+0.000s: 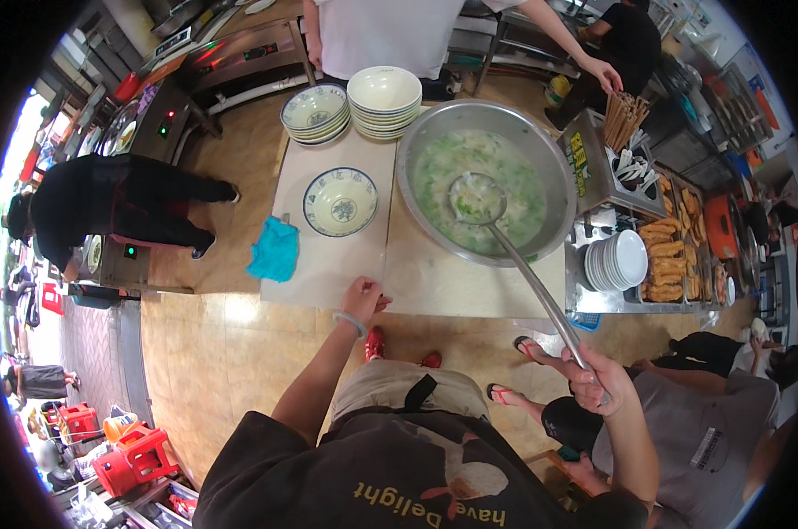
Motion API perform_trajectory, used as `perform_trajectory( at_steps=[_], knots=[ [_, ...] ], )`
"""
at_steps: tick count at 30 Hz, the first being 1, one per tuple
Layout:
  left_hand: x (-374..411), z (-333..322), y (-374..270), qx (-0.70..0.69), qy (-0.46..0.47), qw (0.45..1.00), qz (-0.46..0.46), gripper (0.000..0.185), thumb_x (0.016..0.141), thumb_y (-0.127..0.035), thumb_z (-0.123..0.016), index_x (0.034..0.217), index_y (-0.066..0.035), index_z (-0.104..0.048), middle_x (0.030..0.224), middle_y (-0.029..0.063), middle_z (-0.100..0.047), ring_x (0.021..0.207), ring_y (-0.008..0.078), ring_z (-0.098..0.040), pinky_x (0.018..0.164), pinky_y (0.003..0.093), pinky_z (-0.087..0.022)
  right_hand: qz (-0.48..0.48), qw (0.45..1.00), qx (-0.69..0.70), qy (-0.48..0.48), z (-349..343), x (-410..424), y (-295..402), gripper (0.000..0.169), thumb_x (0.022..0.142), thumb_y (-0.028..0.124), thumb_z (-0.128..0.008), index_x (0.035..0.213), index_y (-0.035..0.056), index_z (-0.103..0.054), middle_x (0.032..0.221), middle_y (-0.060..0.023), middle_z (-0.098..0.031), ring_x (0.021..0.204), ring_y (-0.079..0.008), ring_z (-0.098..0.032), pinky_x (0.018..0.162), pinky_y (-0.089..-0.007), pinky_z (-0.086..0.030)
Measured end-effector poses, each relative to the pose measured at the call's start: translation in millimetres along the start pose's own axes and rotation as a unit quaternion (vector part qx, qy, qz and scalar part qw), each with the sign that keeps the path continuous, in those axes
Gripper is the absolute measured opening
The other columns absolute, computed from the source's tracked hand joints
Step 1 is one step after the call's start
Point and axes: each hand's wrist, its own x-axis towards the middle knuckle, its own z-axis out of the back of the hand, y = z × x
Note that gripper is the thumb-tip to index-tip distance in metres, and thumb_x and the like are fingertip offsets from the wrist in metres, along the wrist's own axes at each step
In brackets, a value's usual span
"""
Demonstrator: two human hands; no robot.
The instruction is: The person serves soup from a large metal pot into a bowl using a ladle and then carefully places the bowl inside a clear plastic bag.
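My right hand (596, 381) grips the upper handle of a long metal ladle (534, 284). The ladle's bowl (477, 198) rests in a large steel basin (564, 188) of pale soup with chopped greens (438, 159), and holds some of that soup. My left hand (364, 297), fingers curled and nothing visible in them, is at the table's near edge. Beyond it, a single blue-patterned bowl (341, 202) stands upright on the table (425, 284); no food shows in it. A turquoise cloth (274, 249) lies to the left, near the table corner.
Two bowl stacks (314, 109) (384, 92) stand at the back. To the right are white plates (620, 258), fried dough sticks (666, 264), chopsticks (623, 122) and spoons (633, 168). A person (399, 33) across the table reaches toward the chopsticks. Another person (689, 430) is close on my right.
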Motion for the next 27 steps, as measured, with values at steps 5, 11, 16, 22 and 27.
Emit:
perform_trajectory(
  at_steps=[5,11,16,22,27],
  knots=[
    [-7.9,-4.2,-23.5,-0.015,-0.013,1.000,-0.009,0.015,0.090,-0.014,-0.054,0.097,-0.002,-0.048,0.092,0.0083,-0.056,0.076,0.0234,-0.070,0.059,0.0296,-0.056,-0.004,0.998,-0.053,-0.026,-28.1,-19.5,-12.6,0.033,0.103,0.034,-0.035,0.108,0.0043,-0.048,0.061,0.0011,-0.042,0.035,-0.0049,-0.039,0.030,-0.0205,-0.036],
    [-10.3,4.3,-36.1,-0.010,-0.051,0.998,-0.037,0.014,0.089,-0.012,-0.055,0.097,-0.002,-0.048,0.091,0.0079,-0.056,0.072,0.0238,-0.070,0.054,0.0275,-0.056,-0.005,0.997,-0.076,-0.008,-46.4,-34.4,-31.0,0.032,0.101,0.032,-0.042,0.106,0.0014,-0.049,0.059,-0.0006,-0.043,0.034,-0.0064,-0.038,0.029,-0.0215,-0.035],
    [-10.8,16.6,-42.2,-0.015,-0.077,0.996,-0.035,0.013,0.088,-0.010,-0.054,0.096,-0.002,-0.048,0.090,0.0075,-0.056,0.072,0.0242,-0.071,0.052,0.0274,-0.055,-0.043,0.992,-0.117,0.009,-56.4,-29.4,-39.7,0.031,0.101,0.031,-0.043,0.107,0.0016,-0.051,0.059,-0.0011,-0.041,0.035,-0.0064,-0.037,0.030,-0.0211,-0.031],
    [-18.0,39.8,-43.5,-0.036,-0.106,0.993,-0.027,0.011,0.089,-0.010,-0.053,0.095,-0.004,-0.048,0.086,0.0064,-0.057,0.071,0.0245,-0.071,0.051,0.0273,-0.055,-0.089,0.976,-0.193,0.048,-58.2,-5.7,-48.6,0.032,0.099,0.037,-0.045,0.109,0.0072,-0.050,0.062,0.0001,-0.040,0.037,-0.0063,-0.035,0.034,-0.0210,-0.031],
    [-21.5,60.4,-35.7,-0.054,-0.132,0.989,-0.024,0.009,0.089,-0.011,-0.054,0.093,-0.005,-0.048,0.084,0.0059,-0.059,0.071,0.0243,-0.071,0.051,0.0275,-0.054,-0.139,0.961,-0.236,0.038,-43.4,28.1,-60.1,0.032,0.099,0.038,-0.045,0.108,0.0079,-0.048,0.063,0.0004,-0.040,0.037,-0.0081,-0.037,0.033,-0.0228,-0.034]
  ],
)
